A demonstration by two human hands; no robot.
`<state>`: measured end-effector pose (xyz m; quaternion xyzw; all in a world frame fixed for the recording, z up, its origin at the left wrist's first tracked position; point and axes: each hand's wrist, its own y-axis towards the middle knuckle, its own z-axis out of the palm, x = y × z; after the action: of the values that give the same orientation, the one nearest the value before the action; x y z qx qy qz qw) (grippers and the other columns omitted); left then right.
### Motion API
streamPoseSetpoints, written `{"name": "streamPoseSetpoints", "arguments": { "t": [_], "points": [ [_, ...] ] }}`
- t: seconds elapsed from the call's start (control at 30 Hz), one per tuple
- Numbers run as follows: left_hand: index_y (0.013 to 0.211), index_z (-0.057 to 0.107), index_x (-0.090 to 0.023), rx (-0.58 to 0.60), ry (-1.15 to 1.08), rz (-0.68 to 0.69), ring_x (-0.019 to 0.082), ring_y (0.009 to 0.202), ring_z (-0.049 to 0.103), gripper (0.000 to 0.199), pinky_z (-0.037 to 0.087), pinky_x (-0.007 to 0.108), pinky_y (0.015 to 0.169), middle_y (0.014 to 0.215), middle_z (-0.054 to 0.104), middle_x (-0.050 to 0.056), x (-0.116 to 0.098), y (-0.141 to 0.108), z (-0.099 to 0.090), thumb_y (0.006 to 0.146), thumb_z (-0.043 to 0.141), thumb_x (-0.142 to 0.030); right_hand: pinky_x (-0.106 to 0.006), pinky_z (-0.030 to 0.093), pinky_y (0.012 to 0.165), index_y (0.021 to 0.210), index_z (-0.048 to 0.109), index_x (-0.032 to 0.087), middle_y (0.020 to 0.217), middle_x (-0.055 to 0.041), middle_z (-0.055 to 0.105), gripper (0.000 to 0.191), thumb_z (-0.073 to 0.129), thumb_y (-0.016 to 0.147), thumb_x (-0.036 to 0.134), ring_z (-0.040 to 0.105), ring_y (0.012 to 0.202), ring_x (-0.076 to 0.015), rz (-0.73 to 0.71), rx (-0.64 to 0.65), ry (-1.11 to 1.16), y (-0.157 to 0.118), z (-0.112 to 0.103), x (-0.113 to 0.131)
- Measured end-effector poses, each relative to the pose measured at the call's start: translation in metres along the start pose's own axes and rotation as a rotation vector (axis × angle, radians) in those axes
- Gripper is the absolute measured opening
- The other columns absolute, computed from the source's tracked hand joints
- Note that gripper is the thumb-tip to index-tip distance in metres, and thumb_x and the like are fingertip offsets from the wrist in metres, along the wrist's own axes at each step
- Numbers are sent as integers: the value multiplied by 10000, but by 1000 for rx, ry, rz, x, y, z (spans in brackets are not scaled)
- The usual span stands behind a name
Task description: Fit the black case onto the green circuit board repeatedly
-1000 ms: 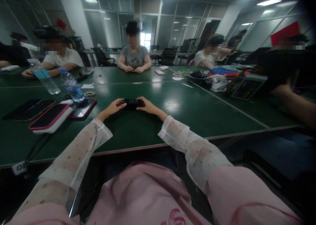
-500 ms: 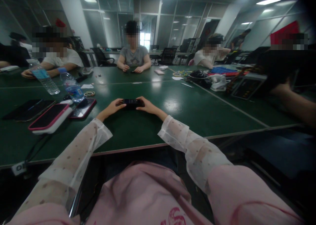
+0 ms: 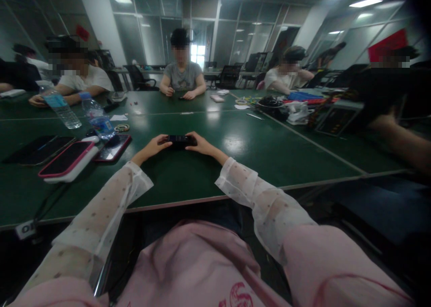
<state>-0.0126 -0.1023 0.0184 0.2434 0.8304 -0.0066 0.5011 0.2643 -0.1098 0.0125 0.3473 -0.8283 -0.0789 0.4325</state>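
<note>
Between my two hands, at the middle of the green table, is a black phone-like device [image 3: 178,139], held sideways with its dark screen towards me. My left hand [image 3: 157,146] grips its left end, thumb along the near edge. At the opposite end my right hand [image 3: 201,144] holds it the same way, fingers curled behind. Both forearms, in sheer dotted sleeves, reach over the table's near edge. The far side of the device and some fingertips are hidden, and fine detail on the screen is too small to read.
Left of my hands lie several phones, one a pink-edged phone [image 3: 69,159], with two plastic bottles [image 3: 97,116] and a tape roll [image 3: 121,128] behind. Co-workers sit around the green table [image 3: 269,159]. A black-and-grey box [image 3: 338,117] and cluttered cables [image 3: 269,102] are at right.
My hands and the device stay in place. Across the table, a co-worker's hand has shifted slightly, and a person in the right background has moved a little.
</note>
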Motion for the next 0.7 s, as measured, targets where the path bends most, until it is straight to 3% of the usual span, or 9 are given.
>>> {"name": "streamPoseSetpoints", "arguments": {
  "t": [0.43, 0.7],
  "points": [
    [1278, 518, -166, 36, -17, -3, 283, 1199, 589, 708, 412, 483, 1085, 1301, 606, 145, -5, -5, 2, 691, 791, -450, -461, 487, 926, 1207, 483, 205, 1157, -88, 589, 574, 745, 737, 403, 598, 1034, -242, 30, -24, 31, -1, 2, -6],
    [1269, 520, -163, 27, 45, 5, 298, 1207, 581, 747, 402, 497, 1083, 1305, 604, 145, 5, -1, 0, 633, 821, -414, -453, 498, 901, 1189, 484, 192, 1111, -89, 597, 573, 754, 723, 387, 603, 999, -239, 54, -37, 88, 0, 3, -4]
  ]
}}
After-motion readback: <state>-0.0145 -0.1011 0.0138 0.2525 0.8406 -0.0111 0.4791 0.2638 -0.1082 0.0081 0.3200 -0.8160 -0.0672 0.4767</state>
